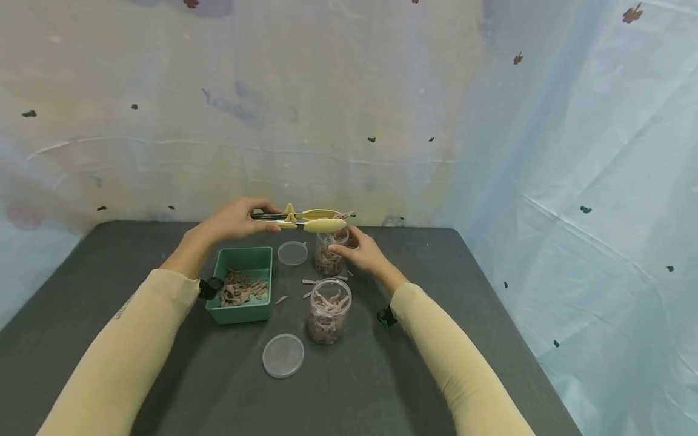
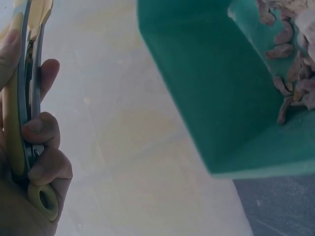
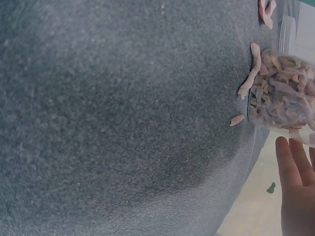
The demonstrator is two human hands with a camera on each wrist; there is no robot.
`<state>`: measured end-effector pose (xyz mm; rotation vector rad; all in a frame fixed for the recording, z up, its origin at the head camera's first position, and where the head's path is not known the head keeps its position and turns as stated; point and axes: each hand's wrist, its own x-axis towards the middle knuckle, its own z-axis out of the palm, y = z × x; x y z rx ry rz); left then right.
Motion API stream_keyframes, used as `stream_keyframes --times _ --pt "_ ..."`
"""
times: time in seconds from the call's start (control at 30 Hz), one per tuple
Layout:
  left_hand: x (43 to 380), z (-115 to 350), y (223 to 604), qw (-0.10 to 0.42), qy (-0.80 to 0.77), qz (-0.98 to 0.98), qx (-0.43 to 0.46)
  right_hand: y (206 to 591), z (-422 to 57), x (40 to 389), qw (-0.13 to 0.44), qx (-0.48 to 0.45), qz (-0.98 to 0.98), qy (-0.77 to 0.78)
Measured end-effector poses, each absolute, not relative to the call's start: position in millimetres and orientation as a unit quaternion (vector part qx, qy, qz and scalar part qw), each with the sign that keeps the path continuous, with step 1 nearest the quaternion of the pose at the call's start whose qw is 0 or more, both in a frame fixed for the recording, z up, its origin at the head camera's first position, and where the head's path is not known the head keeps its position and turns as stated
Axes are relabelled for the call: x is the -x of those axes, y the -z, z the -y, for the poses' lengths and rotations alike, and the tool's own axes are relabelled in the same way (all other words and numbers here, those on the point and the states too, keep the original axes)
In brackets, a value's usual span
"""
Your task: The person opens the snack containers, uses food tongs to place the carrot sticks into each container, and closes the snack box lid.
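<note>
My left hand (image 1: 237,218) grips yellow-and-metal tongs (image 1: 324,225), held sideways above the farther clear jar (image 1: 327,261). A bit of the pale brownish strips (image 1: 345,215) shows at the tongs' tips. In the left wrist view, fingers wrap the tongs' handles (image 2: 15,108). My right hand (image 1: 366,251) holds the farther jar near its rim, thumb on the near side. That jar (image 3: 283,93) is filled with strips in the right wrist view. A green tub (image 1: 240,315) with more strips stands below my left forearm.
A second open jar (image 1: 326,327) of strips stands nearer. One clear lid (image 1: 283,356) lies in front of it, another lid (image 1: 292,253) beside the farther jar. Several loose strips (image 1: 309,281) are scattered between the jars on the dark table (image 1: 436,260). A patterned sheet (image 1: 327,121) hangs behind.
</note>
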<state>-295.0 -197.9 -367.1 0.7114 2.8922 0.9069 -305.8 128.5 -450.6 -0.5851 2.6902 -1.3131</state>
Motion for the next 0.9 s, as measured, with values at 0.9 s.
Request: stream_keyframes --times 0.9 --pt "290.8 207.9 361.8 0.004 -0.236 -0.944 -0.229 447.9 -122.9 306.6 0.056 0.190 -0.887 0.417"
